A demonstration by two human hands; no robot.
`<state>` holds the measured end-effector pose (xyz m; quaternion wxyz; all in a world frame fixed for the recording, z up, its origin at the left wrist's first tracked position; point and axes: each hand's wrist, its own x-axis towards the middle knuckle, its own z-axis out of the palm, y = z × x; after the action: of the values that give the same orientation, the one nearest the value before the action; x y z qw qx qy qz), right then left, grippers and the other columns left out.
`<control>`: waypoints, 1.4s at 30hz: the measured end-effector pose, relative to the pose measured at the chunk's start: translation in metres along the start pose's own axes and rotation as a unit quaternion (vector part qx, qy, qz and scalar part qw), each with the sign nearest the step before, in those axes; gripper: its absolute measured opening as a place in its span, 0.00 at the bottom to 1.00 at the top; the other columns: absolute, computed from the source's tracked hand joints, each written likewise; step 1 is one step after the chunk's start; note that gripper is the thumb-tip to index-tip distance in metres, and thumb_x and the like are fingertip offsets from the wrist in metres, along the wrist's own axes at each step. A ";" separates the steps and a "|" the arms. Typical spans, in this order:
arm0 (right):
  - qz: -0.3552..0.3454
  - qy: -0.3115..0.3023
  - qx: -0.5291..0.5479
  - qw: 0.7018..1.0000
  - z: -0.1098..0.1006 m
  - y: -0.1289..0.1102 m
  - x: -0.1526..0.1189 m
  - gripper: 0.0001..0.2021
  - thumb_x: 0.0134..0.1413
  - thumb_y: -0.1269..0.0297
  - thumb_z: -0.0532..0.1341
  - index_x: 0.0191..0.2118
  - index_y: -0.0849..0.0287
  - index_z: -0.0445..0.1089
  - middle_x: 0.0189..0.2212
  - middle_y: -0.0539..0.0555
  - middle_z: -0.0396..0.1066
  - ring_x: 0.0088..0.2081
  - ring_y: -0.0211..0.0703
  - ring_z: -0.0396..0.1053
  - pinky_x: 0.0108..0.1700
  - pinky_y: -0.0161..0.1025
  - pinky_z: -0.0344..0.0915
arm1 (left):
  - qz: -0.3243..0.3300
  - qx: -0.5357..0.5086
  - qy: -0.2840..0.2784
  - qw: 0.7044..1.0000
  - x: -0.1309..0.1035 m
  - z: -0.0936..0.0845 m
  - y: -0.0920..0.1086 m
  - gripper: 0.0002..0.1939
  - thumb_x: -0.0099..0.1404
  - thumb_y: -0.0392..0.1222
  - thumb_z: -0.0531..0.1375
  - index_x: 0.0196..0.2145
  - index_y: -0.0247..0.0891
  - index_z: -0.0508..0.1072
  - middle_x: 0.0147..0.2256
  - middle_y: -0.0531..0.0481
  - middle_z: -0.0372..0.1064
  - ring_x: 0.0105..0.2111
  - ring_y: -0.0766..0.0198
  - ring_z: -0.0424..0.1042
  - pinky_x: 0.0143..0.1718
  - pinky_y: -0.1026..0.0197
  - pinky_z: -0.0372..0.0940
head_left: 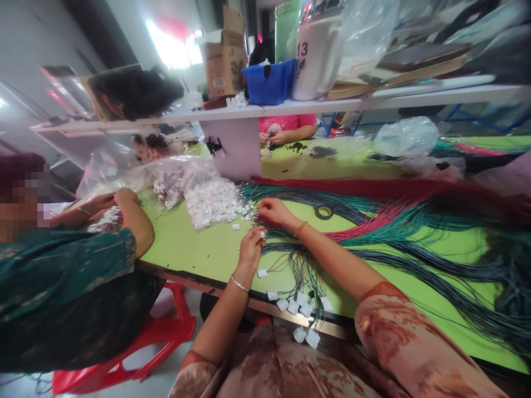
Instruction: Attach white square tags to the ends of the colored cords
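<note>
My left hand (250, 246) is closed on a small white plastic connector (263, 235), held up just over the green tabletop. Above and to its right, my right hand (274, 213) is pinched at the metal-tipped ends of the wire bundles; what its fingertips hold is too small to make out. Dark blue-grey wires (352, 210) and red wires (373, 190) run rightward from there. A bag of white connectors (218, 200) lies to the left of my hands. Below them, wires with white connectors (293, 307) attached hang over the table's front edge.
A roll of black tape (323, 212) lies among the wires. At the left a co-worker's arm (135, 218) rests on the table, beside a red stool (166, 337). A shelf (174, 119) crosses the back, bearing a blue bin (269, 83) and a white mug (315, 58). Another person sits beyond.
</note>
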<state>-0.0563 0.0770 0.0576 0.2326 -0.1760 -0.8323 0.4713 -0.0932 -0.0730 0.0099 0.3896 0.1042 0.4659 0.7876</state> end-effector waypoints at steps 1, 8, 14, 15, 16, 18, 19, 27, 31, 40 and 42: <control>0.008 -0.009 0.020 1.000 0.000 -0.002 -0.006 0.09 0.47 0.62 0.58 0.27 0.64 0.69 0.21 0.47 0.64 0.24 0.33 0.56 0.28 0.32 0.53 | 0.001 -0.006 -0.001 1.000 0.000 0.000 0.000 0.13 0.50 0.40 0.69 0.34 0.32 0.75 0.31 0.47 0.73 0.24 0.74 0.64 0.25 0.68 0.57; -0.002 -0.061 0.174 0.983 -0.007 -0.011 -0.050 0.15 0.45 0.55 0.64 0.36 0.62 0.67 0.26 0.48 0.67 0.27 0.34 0.61 0.32 0.33 0.59 | 0.019 -0.051 -0.006 0.998 0.003 -0.001 0.000 0.10 0.53 0.39 0.67 0.34 0.34 0.75 0.31 0.50 0.70 0.25 0.74 0.65 0.27 0.69 0.60; 0.006 -0.047 0.174 0.984 -0.010 -0.012 -0.059 0.14 0.48 0.54 0.62 0.30 0.61 0.66 0.26 0.50 0.69 0.28 0.35 0.63 0.33 0.34 0.60 | 0.032 -0.055 -0.013 0.998 0.001 -0.002 0.001 0.10 0.54 0.40 0.67 0.34 0.35 0.75 0.34 0.49 0.71 0.29 0.72 0.68 0.30 0.68 0.61; 0.012 -0.043 0.157 0.987 -0.009 -0.011 -0.060 0.13 0.47 0.55 0.62 0.30 0.61 0.67 0.24 0.49 0.67 0.25 0.34 0.60 0.31 0.33 0.58 | 0.031 -0.059 -0.015 0.998 0.001 -0.002 0.001 0.10 0.54 0.41 0.67 0.34 0.35 0.75 0.34 0.49 0.71 0.30 0.71 0.68 0.30 0.68 0.61; 0.018 -0.040 0.140 0.989 -0.008 -0.009 -0.061 0.13 0.47 0.55 0.61 0.29 0.62 0.66 0.21 0.47 0.64 0.23 0.32 0.57 0.28 0.32 0.55 | 0.029 -0.062 -0.016 0.998 0.002 -0.002 0.001 0.11 0.54 0.41 0.68 0.34 0.35 0.75 0.34 0.49 0.71 0.30 0.71 0.68 0.30 0.68 0.61; 0.025 -0.039 0.111 0.993 -0.006 -0.007 -0.064 0.11 0.46 0.57 0.60 0.27 0.62 0.66 0.18 0.45 0.59 0.21 0.30 0.51 0.26 0.31 0.51 | 0.025 -0.062 -0.015 0.998 0.002 -0.001 0.001 0.11 0.53 0.41 0.68 0.34 0.35 0.75 0.33 0.49 0.71 0.29 0.71 0.67 0.30 0.68 0.61; 0.027 -0.040 0.104 0.993 -0.005 -0.006 -0.065 0.11 0.46 0.57 0.60 0.25 0.62 0.65 0.18 0.44 0.57 0.21 0.30 0.50 0.25 0.31 0.49 | 0.024 -0.059 -0.014 0.998 0.002 -0.001 0.001 0.11 0.53 0.41 0.68 0.35 0.35 0.75 0.33 0.49 0.71 0.28 0.71 0.67 0.30 0.67 0.61; 0.050 -0.048 0.077 0.995 -0.001 0.001 -0.071 0.09 0.44 0.61 0.56 0.22 0.61 0.62 0.16 0.44 0.56 0.21 0.30 0.50 0.23 0.30 0.48 | 0.026 -0.031 -0.032 0.999 0.001 -0.001 0.001 0.13 0.53 0.44 0.68 0.35 0.36 0.74 0.33 0.48 0.72 0.27 0.71 0.67 0.30 0.66 0.60; 0.053 -0.047 0.075 0.995 0.003 0.006 -0.068 0.11 0.45 0.60 0.56 0.20 0.61 0.61 0.16 0.45 0.56 0.20 0.30 0.50 0.23 0.31 0.47 | 0.032 -0.011 -0.035 0.999 -0.001 0.000 0.001 0.13 0.53 0.44 0.69 0.35 0.36 0.75 0.33 0.48 0.72 0.27 0.71 0.66 0.30 0.66 0.60; -0.027 -0.049 -0.013 0.998 0.004 0.013 -0.073 0.10 0.51 0.61 0.55 0.26 0.61 0.65 0.20 0.47 0.62 0.23 0.32 0.55 0.26 0.31 0.50 | 0.091 0.098 0.009 0.991 -0.001 0.001 -0.006 0.16 0.51 0.48 0.69 0.33 0.34 0.77 0.23 0.53 0.68 0.21 0.73 0.59 0.24 0.67 0.54; -0.036 -0.052 -0.037 0.997 0.003 0.012 -0.075 0.09 0.52 0.63 0.55 0.26 0.61 0.65 0.20 0.47 0.63 0.23 0.32 0.55 0.27 0.31 0.50 | 0.081 0.083 0.013 0.993 -0.001 0.001 -0.007 0.17 0.50 0.48 0.69 0.32 0.34 0.76 0.25 0.53 0.68 0.21 0.74 0.60 0.24 0.67 0.55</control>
<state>0.0047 0.0424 0.0289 0.1990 -0.1292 -0.8662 0.4398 -0.0885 -0.0711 0.0049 0.3083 0.1630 0.5249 0.7765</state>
